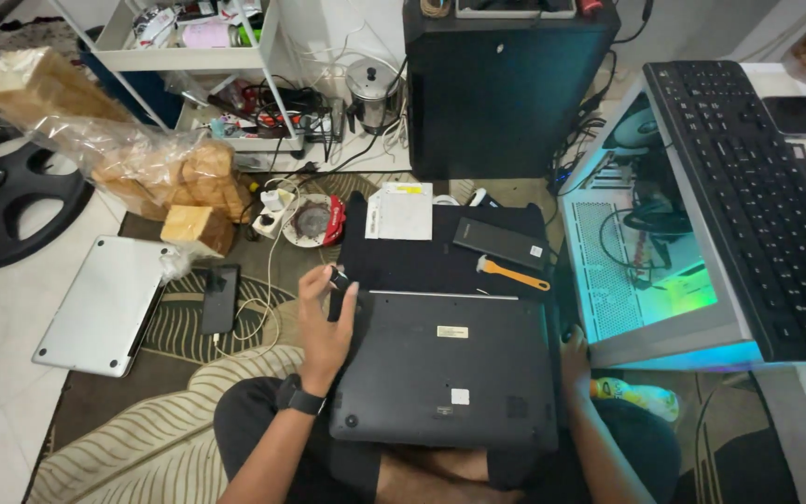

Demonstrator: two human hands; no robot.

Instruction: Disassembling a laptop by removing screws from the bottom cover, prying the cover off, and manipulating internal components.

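A dark grey laptop (450, 369) lies bottom-up on my lap, its far edge against a black mat (403, 266). My left hand (324, 322) is at the laptop's far left corner, with its fingers pinched on a small black object (339, 277). My right hand (575, 359) grips the laptop's right edge. On the mat beyond the laptop lie an orange-handled pry tool (515, 273), a flat black rectangular device (501, 243) and white paper sheets (400, 213).
A silver laptop (104, 303) and a black phone (220, 299) lie on the floor at left, near bagged bread (156, 168). A lit glass-sided computer case (650, 261) stands at right, a black keyboard (757, 196) above it. A black tower (506, 89) stands behind.
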